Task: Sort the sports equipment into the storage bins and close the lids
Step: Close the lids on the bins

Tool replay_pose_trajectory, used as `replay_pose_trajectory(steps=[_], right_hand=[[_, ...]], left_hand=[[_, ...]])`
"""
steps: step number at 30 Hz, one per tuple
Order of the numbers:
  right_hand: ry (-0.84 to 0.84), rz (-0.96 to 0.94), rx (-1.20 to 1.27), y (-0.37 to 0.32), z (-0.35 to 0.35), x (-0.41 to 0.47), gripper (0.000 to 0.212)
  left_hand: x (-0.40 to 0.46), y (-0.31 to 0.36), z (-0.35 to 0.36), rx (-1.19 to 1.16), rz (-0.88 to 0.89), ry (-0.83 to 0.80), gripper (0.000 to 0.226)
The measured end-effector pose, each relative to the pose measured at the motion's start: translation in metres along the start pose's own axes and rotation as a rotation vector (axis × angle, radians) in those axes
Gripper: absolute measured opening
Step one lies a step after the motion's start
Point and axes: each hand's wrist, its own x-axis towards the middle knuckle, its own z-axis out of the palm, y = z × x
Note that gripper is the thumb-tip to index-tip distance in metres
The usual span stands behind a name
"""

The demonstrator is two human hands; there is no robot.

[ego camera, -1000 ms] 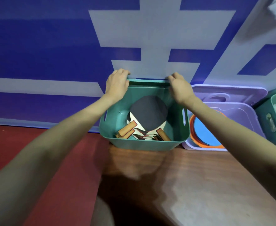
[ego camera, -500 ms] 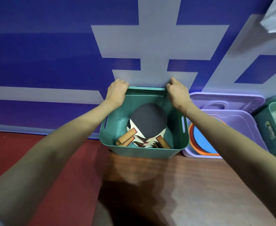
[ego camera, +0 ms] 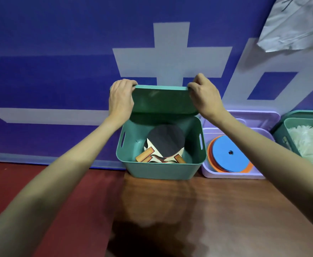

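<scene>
We see both arms stretched forward. Left hand [ego camera: 121,98] and right hand [ego camera: 204,95] each grip top corner of green lid [ego camera: 163,100], fingers curled over edge, lid tilted above back of green bin [ego camera: 161,168]. Paddles [ego camera: 166,143] lie inside bin. Wall [ego camera: 59,52] shows big white characters, only partly visible, unreadable.

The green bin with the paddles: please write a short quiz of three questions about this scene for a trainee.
1. True or false: the green lid already lies flat on the green bin.
2. What lies in the purple bin? A) paddles B) flat discs C) balls
3. Fill in: the left hand and the right hand both grip the ____.

Key: 1 false, it is raised above the bin's far edge. 2 B, flat discs. 3 lid.
</scene>
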Motion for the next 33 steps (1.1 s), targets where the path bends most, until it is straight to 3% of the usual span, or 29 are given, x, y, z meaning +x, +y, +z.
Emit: replay_pose_trajectory(steps=[3,7,11,17,21,26,33], right_hand=[[-0.006,-0.019,0.021,-0.005,-0.016,-0.019,0.020],[0.073,-0.144,-0.072,-0.007,-0.016,-0.054,0.002],[-0.023,-0.190,-0.006,-0.014,-0.006,-0.093,0.002],[-0.236,-0.186,-0.046,-0.019,0.022,-0.150,0.042],[-0.329,-0.177,-0.091,-0.022,0.037,-0.172,0.024],[-0.353,-0.144,-0.152,-0.029,0.046,-0.194,0.045],[-0.274,-0.193,-0.207,-0.028,0.047,-0.198,0.050]], left_hand=[[-0.014,0.007,-0.018,0.004,0.060,0.007,0.019],[-0.050,0.009,-0.030,-0.011,0.105,-0.040,0.017],[-0.099,0.009,-0.033,-0.014,0.131,-0.101,0.016],[-0.162,0.006,-0.019,0.070,0.113,-0.245,0.028],[-0.183,0.005,-0.012,0.160,0.133,-0.388,0.032],[-0.201,0.003,-0.005,0.264,0.107,-0.578,0.048],[-0.203,0.001,-0.005,0.320,0.130,-0.605,0.058]])
